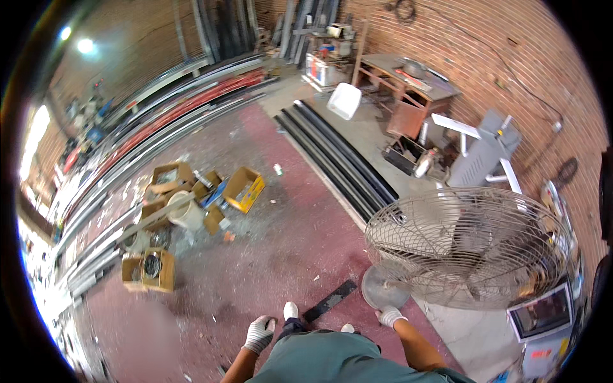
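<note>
My left hand [260, 334], in a whitish striped work glove, hangs beside my body above the reddish floor. Its fingers are loosely apart with nothing visible in them. My right hand [390, 316], gloved alike, is at the near edge of the round base [382, 290] of a large standing fan. Its fingers are loosely bent and hold nothing I can see; whether they touch the base is unclear. The wire cage [469, 249] of the fan spreads to the right of this hand. A flat dark strip [330, 300] lies on the floor between my hands, ahead of my feet.
Long black metal profiles [338, 159] lie ahead to the right. Cardboard boxes [244, 189] and a whitish bucket [185, 210] stand ahead left, with racked long bars [185, 112] behind. A wooden desk [408, 76] and a grey machine [482, 153] are by the brick wall; a framed screen [541, 311] is at right.
</note>
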`<state>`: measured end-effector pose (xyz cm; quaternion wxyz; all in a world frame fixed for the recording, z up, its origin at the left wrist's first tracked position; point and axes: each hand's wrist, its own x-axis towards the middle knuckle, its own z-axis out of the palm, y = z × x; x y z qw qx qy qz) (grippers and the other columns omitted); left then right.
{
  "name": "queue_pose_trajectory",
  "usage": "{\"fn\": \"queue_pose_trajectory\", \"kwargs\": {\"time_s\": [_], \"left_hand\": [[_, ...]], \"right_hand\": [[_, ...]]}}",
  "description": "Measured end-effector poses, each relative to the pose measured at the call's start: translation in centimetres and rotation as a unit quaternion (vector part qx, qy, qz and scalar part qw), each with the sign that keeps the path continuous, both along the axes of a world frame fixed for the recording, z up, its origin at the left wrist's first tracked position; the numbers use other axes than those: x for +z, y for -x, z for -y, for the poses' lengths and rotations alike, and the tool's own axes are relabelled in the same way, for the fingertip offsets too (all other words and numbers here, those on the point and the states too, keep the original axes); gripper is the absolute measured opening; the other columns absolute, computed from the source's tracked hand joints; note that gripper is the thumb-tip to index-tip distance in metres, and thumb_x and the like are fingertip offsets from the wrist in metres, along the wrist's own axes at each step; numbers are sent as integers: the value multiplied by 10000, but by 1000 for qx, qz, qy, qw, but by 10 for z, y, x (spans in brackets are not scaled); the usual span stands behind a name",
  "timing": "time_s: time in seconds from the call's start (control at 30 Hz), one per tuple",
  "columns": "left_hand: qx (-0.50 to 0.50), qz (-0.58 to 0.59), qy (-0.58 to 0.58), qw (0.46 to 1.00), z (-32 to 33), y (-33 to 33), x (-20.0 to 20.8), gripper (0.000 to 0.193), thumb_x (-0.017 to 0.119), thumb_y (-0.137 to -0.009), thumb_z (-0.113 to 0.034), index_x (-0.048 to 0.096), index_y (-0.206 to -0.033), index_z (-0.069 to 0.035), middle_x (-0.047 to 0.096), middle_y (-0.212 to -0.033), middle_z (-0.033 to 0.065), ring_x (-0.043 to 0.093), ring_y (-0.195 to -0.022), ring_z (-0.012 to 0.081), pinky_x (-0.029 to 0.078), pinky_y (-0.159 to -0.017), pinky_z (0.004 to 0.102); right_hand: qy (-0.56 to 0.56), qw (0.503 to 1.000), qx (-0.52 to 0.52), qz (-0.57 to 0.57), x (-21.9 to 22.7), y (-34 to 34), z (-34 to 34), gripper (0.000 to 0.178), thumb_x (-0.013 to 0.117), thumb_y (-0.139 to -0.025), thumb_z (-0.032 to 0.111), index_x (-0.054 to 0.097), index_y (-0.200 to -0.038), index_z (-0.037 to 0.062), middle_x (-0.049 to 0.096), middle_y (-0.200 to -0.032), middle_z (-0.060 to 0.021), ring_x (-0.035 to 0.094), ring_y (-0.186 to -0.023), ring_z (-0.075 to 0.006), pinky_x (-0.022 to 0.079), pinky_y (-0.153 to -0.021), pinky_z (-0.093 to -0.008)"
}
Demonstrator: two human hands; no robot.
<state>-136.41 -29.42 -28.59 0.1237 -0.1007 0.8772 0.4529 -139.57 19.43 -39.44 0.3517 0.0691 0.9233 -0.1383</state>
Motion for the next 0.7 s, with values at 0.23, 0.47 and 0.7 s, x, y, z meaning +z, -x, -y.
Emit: {"fn": "queue_pose_trajectory", "kwargs": {"time_s": [0.23, 0.47, 0.7], "left_hand": [[-103, 35, -129, 986, 31, 193, -2, 235, 503, -987, -6, 693, -1125, 9, 736, -1039, 118, 697, -938, 181, 546, -896, 319], [-222, 9, -137, 965, -56, 376, 12, 237, 534, -1004, -58, 665, -1184, 23, 722, -1105, 141, 683, -1042, 217, 524, -966, 336], [-436, 13, -117, 892, -250, 448, 70, 248, 585, -1010, -175, 701, -1130, 9, 740, -1079, 119, 678, -1020, 211, 511, -965, 339]], "right_hand": [[118, 985, -10, 122, -67, -74, 21, 518, 742, -831, 353, 682, -1319, 189, 699, -1257, -159, 668, -1160, -321, 536, -971, -410], [153, 960, -209, 105, -107, -65, 58, 388, 579, -927, 334, 706, -1272, 208, 707, -1227, -155, 664, -1146, -363, 524, -960, -425], [169, 892, -419, 7, -115, -43, 43, 391, 518, -994, 149, 628, -1367, 106, 748, -1173, -78, 698, -990, -215, 549, -863, -337]]}}
